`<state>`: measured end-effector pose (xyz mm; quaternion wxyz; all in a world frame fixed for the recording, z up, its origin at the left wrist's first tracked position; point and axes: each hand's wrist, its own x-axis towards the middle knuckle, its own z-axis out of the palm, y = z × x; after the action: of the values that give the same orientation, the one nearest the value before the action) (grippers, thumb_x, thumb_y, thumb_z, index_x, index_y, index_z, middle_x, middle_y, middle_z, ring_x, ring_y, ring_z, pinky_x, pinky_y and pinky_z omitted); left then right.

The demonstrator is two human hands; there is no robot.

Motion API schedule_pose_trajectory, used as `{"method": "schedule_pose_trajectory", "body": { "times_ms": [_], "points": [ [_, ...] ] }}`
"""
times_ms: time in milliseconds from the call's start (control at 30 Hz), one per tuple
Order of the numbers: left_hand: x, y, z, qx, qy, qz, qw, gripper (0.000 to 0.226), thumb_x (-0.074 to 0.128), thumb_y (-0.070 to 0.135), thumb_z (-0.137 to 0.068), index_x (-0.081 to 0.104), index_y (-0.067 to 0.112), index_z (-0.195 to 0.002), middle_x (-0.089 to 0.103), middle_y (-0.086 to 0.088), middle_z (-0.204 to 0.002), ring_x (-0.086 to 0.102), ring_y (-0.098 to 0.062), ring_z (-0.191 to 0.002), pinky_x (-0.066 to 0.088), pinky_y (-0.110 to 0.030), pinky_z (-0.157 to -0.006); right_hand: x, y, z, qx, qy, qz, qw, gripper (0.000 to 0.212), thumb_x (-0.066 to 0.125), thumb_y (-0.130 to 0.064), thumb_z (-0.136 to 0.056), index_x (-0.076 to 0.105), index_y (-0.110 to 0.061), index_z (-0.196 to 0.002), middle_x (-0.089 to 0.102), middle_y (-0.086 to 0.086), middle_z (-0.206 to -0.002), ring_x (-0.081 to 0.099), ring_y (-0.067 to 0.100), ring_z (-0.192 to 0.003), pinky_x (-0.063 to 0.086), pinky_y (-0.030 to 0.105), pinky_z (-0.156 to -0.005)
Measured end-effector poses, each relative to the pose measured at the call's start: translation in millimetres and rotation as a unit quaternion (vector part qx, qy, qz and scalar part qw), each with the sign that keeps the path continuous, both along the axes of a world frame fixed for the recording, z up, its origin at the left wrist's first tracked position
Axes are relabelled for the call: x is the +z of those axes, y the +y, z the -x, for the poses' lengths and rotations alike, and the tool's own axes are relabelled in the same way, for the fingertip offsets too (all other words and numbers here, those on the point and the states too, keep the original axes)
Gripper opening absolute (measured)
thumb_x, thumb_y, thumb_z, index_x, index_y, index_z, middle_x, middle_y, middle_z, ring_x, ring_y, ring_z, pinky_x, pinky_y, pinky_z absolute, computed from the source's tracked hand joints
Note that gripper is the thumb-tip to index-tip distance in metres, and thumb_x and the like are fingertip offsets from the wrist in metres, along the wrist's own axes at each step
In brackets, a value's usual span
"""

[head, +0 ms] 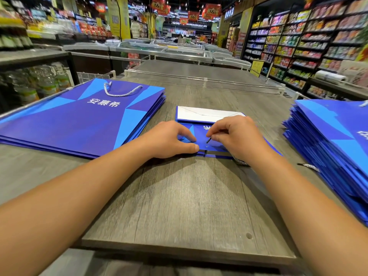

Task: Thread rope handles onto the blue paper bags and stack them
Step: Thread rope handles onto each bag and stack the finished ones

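Note:
A flat blue paper bag (201,134) lies in the middle of the grey wooden table (179,196), its white folded bottom turned away from me. My left hand (171,139) grips the bag's near edge, thumb along the rim. My right hand (237,136) pinches the dark tip of a rope handle (208,140) just above a small hole in the bag. The rest of that white-and-blue rope trails out under my right wrist. On the left lies a stack of blue bags (79,118); the top one carries a rope handle (121,90).
A second, taller stack of blue bags (334,148) sits at the right, with a loose rope end (308,166) beside it. Clear plastic dividers edge the table's far side. Shop shelves and freezer chests stand beyond.

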<state>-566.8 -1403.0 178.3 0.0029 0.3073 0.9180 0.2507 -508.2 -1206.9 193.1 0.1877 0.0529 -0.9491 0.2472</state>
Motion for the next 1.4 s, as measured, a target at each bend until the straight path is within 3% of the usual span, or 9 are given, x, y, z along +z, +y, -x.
{"method": "schedule_pose_trajectory", "body": {
  "times_ms": [333,567,733,833,933,1067,1167,1300,1400],
  "points": [
    [0.1,1.1,-0.9,0.006,0.000,-0.003,1.000,0.036,0.070,0.056,-0.079,0.071,0.037,-0.111,0.062,0.015,-0.128,0.052,-0.007,-0.123,0.039,-0.028,-0.103,-1.6,-6.8,4.3,0.009,-0.015,-0.105,0.994,0.021,0.063,-0.004,-0.089,0.078,-0.018,-0.090,0.072,0.001,-0.092,0.063,0.019,-0.090,0.048,0.030,-0.084],
    [3.9,1.2,-4.6,0.001,0.009,-0.009,1.000,0.028,0.068,0.052,-0.083,0.073,0.036,-0.106,0.065,0.015,-0.125,0.053,-0.006,-0.119,0.039,-0.025,-0.097,-2.7,-7.2,2.2,0.010,-0.015,-0.058,0.998,0.021,0.064,-0.005,-0.088,0.079,-0.020,-0.088,0.075,-0.001,-0.086,0.064,0.016,-0.086,0.048,0.027,-0.083],
    [6.8,3.6,-7.7,0.000,0.025,-0.022,0.999,0.022,0.066,0.044,-0.088,0.075,0.032,-0.104,0.061,0.023,-0.079,0.050,0.009,-0.065,0.033,-0.005,-0.057,-4.1,-10.4,2.9,0.020,-0.014,-0.037,0.999,0.024,0.063,-0.004,-0.085,0.077,-0.024,-0.084,0.069,-0.006,-0.077,0.058,0.011,-0.076,0.041,0.016,-0.069],
    [8.2,3.8,-9.5,-0.003,0.028,-0.034,0.999,0.022,0.065,0.042,-0.090,0.075,0.028,-0.104,0.033,0.045,-0.080,0.047,0.012,-0.070,0.032,-0.002,-0.053,-4.1,-9.4,3.4,0.021,-0.027,-0.012,0.999,0.023,0.066,-0.007,-0.085,0.075,-0.028,-0.084,0.067,-0.011,-0.076,0.058,0.001,-0.074,0.038,0.004,-0.067],
    [7.6,3.7,-8.4,0.014,0.023,-0.042,0.999,0.023,0.063,0.047,-0.090,0.075,0.030,-0.100,0.059,0.017,-0.061,0.048,0.011,-0.056,0.032,-0.011,-0.050,-3.5,-5.5,2.9,0.017,-0.035,0.004,0.999,0.020,0.065,-0.013,-0.089,0.076,-0.030,-0.088,0.073,-0.012,-0.085,0.063,0.004,-0.088,0.046,0.019,-0.083],
    [6.0,4.3,-5.9,0.032,0.021,-0.053,0.998,0.024,0.060,0.047,-0.091,0.073,0.028,-0.084,0.052,0.010,-0.060,0.046,-0.006,-0.060,0.032,-0.025,-0.055,0.8,1.7,-3.9,0.038,-0.083,0.028,0.995,0.016,0.062,-0.029,-0.091,0.074,-0.039,-0.088,0.073,-0.011,-0.092,0.064,0.008,-0.092,0.051,0.032,-0.087],
    [5.6,5.2,-4.4,0.045,0.025,-0.065,0.997,0.031,0.058,0.045,-0.093,0.073,0.020,-0.080,0.051,-0.001,-0.060,0.047,-0.017,-0.063,0.032,-0.031,-0.058,2.7,5.5,-8.2,0.044,-0.118,0.010,0.992,0.019,0.068,-0.032,-0.086,0.070,-0.047,-0.095,0.068,-0.012,-0.104,0.059,0.010,-0.097,0.048,0.029,-0.085],
    [7.2,4.8,-7.2,0.048,0.031,-0.076,0.995,0.030,0.059,0.042,-0.094,0.074,0.018,-0.083,0.061,-0.006,-0.069,0.053,-0.018,-0.069,0.039,-0.032,-0.063,0.2,4.1,-4.0,0.037,-0.094,-0.010,0.995,0.027,0.061,-0.020,-0.093,0.073,-0.032,-0.115,0.064,-0.020,-0.090,0.054,-0.001,-0.079,0.038,0.018,-0.070],
    [9.1,5.2,-10.0,0.057,0.051,-0.164,0.984,0.007,0.070,0.032,-0.087,0.074,0.027,-0.085,0.068,0.010,-0.082,0.064,-0.008,-0.085,0.048,-0.026,-0.077,-2.8,1.5,2.1,0.018,-0.060,-0.009,0.998,0.027,0.056,-0.017,-0.097,0.073,-0.026,-0.116,0.072,-0.010,-0.106,0.059,0.009,-0.097,0.040,0.022,-0.080]
  ]
}}
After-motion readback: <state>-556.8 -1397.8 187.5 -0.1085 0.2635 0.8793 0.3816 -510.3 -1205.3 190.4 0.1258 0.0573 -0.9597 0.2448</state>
